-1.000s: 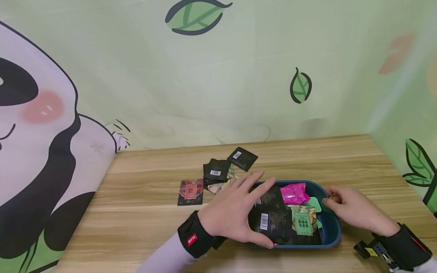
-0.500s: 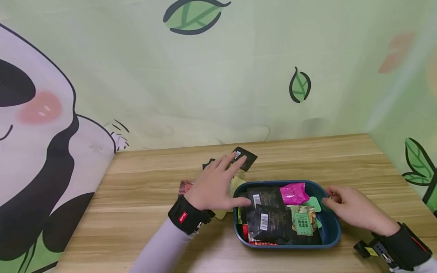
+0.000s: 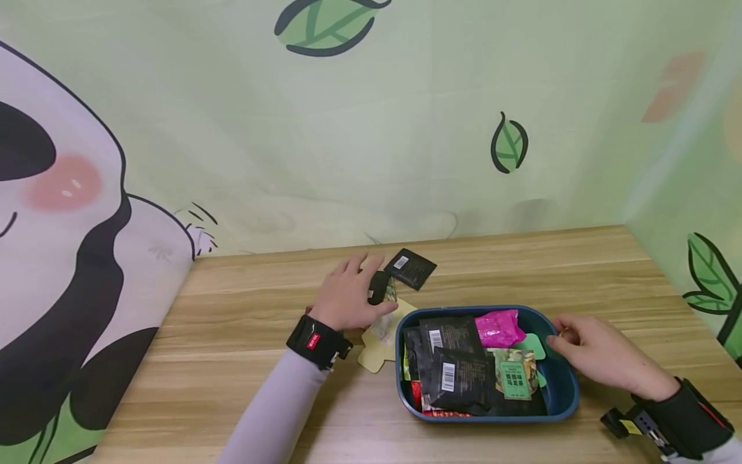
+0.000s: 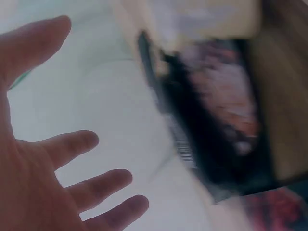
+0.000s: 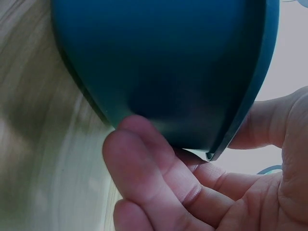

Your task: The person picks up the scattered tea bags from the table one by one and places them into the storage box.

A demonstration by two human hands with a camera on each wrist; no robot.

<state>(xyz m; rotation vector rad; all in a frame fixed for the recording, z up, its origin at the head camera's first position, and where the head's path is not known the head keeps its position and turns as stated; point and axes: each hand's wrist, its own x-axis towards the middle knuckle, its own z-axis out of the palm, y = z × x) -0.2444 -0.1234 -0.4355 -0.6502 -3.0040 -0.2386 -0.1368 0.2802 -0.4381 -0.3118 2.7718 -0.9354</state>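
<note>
Since half a second ago, left hand (image 3: 350,293) has drawn back from the far black packet (image 3: 411,268) and settled on the loose pile of packets left of the tray; a second ago it lay over the tray's contents. Its fingers now curl over a small dark packet (image 3: 379,287) atop that pile, the thumb against the packet's near edge (left wrist view is blurred, shows spread fingers (image 4: 72,147) and a smeared dark packet (image 4: 211,125), so how firm the hold is I cannot tell). A pale yellow packet (image 3: 377,345) pokes out below the hand, just beside the tray's left rim. Right hand (image 3: 591,354) unmoved, gripping the right rim of the blue tray (image 3: 559,386); right wrist view shows fingers (image 5: 154,178) curled under the tray's outer wall (image 5: 159,67), thumb on the far side of the rim. Tray sits on the wooden table (image 3: 243,386), near its front edge, holding black barcoded packets (image 3: 455,370), a magenta packet (image 3: 497,327) and a green-labelled packet (image 3: 513,376), overlapping. Far black packet lies flat, apart from the hand.
</note>
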